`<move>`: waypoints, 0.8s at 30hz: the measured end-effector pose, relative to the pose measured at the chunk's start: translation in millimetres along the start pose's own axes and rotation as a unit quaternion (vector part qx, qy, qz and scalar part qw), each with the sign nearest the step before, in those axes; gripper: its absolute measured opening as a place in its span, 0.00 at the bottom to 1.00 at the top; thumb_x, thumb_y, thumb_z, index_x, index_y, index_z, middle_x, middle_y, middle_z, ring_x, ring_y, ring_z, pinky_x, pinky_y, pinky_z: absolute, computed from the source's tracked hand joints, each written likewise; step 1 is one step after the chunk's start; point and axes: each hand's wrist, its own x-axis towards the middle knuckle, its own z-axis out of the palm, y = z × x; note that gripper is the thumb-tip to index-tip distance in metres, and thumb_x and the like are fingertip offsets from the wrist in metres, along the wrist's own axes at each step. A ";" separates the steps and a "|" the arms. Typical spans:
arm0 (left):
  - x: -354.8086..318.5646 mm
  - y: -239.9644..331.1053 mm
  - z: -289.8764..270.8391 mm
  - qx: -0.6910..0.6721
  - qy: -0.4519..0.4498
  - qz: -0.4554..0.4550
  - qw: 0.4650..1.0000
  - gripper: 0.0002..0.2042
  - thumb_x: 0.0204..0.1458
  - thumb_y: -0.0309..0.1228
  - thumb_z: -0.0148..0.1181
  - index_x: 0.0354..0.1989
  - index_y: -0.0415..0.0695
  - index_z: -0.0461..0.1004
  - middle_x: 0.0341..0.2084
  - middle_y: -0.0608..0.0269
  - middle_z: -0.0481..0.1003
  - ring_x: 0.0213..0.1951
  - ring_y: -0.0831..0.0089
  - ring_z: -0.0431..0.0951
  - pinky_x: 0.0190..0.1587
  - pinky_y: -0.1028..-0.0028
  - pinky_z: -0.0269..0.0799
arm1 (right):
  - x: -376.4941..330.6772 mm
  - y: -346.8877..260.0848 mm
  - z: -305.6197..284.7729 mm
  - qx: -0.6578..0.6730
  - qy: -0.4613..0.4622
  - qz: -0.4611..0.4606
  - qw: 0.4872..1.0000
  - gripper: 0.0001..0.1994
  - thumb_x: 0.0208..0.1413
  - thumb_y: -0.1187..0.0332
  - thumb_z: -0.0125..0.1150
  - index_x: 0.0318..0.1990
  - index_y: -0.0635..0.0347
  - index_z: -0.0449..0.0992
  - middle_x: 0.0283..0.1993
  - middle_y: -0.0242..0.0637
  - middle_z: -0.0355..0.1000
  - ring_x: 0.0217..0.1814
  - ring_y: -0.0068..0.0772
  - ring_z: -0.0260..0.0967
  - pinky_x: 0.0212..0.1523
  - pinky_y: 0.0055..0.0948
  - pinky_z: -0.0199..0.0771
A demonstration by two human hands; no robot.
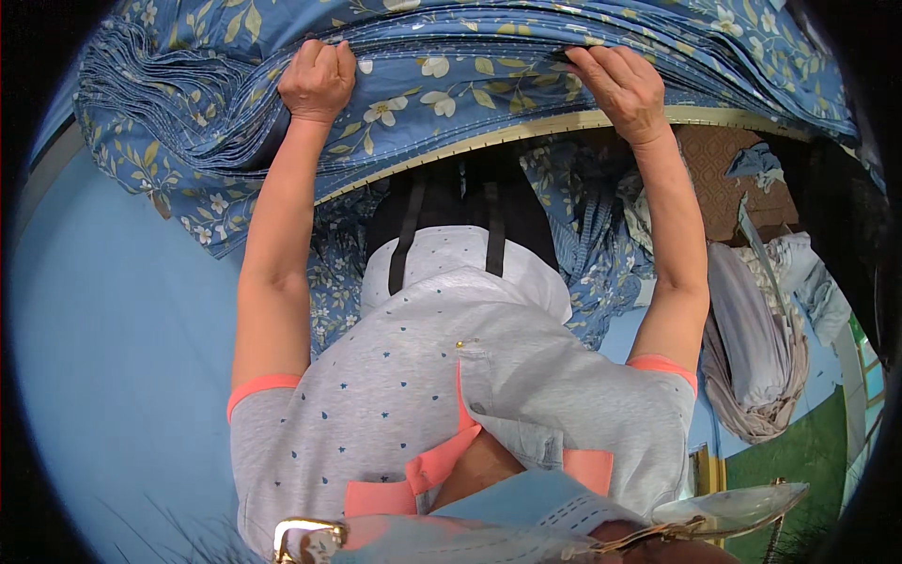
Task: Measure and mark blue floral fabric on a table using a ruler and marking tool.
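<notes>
A thick stack of blue floral fabric (pixel 413 105), printed with white flowers and green leaves, spans the far side of the view. Many layered edges with light stitching run along it from left to right. My left hand (pixel 319 83) is closed over these folded edges at the left of centre. At the right, my right hand (pixel 622 89) pinches the same layers between thumb and curled fingers. Both arms reach straight out, and the fabric lies stretched between the two hands. What the fingertips grip underneath is partly hidden.
A pale yellow strip with tick marks (pixel 489 139) follows the near edge below the fabric. More floral cloth (pixel 587 226) hangs beneath it, close to my body. Grey cloth bundles (pixel 752 329) lie at the right, near a brown patterned piece (pixel 716 179). A light blue surface (pixel 103 301) fills the left.
</notes>
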 end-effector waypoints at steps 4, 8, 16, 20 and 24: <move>0.2 -2.0 -1.6 -0.004 -0.001 0.007 1.000 0.14 0.56 0.34 0.61 0.18 0.49 0.69 0.20 0.66 0.69 0.21 0.64 0.74 0.22 0.67 0.70 | 0.1 1.2 0.3 -0.004 -0.001 -0.015 1.000 0.20 0.45 0.71 0.74 0.48 0.55 0.80 0.37 0.28 0.74 0.33 0.28 0.72 0.32 0.27 0.74; 0.2 -1.8 -0.7 -0.005 -0.004 0.004 1.000 0.15 0.57 0.34 0.60 0.18 0.49 0.69 0.20 0.66 0.69 0.21 0.64 0.73 0.22 0.67 0.69 | 0.0 2.4 0.4 -0.006 -0.002 -0.020 1.000 0.19 0.46 0.71 0.74 0.48 0.55 0.80 0.36 0.27 0.74 0.33 0.28 0.71 0.32 0.27 0.73; -0.1 -1.8 -2.1 -0.001 -0.003 0.001 1.000 0.15 0.57 0.34 0.60 0.17 0.49 0.68 0.20 0.65 0.69 0.20 0.63 0.73 0.21 0.67 0.69 | 1.7 -0.9 -3.0 -0.003 -0.007 -0.020 1.000 0.17 0.46 0.73 0.72 0.47 0.55 0.81 0.37 0.28 0.75 0.34 0.28 0.72 0.32 0.27 0.73; 0.7 -0.9 -1.7 -0.010 -0.010 -0.001 1.000 0.15 0.57 0.33 0.60 0.17 0.48 0.68 0.20 0.65 0.69 0.20 0.62 0.73 0.21 0.66 0.69 | 1.2 -7.1 -8.2 0.011 -0.001 0.009 1.000 0.18 0.46 0.73 0.73 0.47 0.56 0.81 0.37 0.29 0.75 0.33 0.29 0.72 0.32 0.27 0.74; -0.6 -0.6 -4.8 0.000 -0.018 -0.005 1.000 0.15 0.57 0.33 0.60 0.17 0.48 0.68 0.20 0.65 0.68 0.20 0.62 0.73 0.21 0.66 0.68 | -6.8 -36.2 -12.8 0.116 0.043 0.163 0.979 0.20 0.43 0.75 0.76 0.47 0.57 0.80 0.37 0.34 0.77 0.32 0.31 0.72 0.31 0.28 0.74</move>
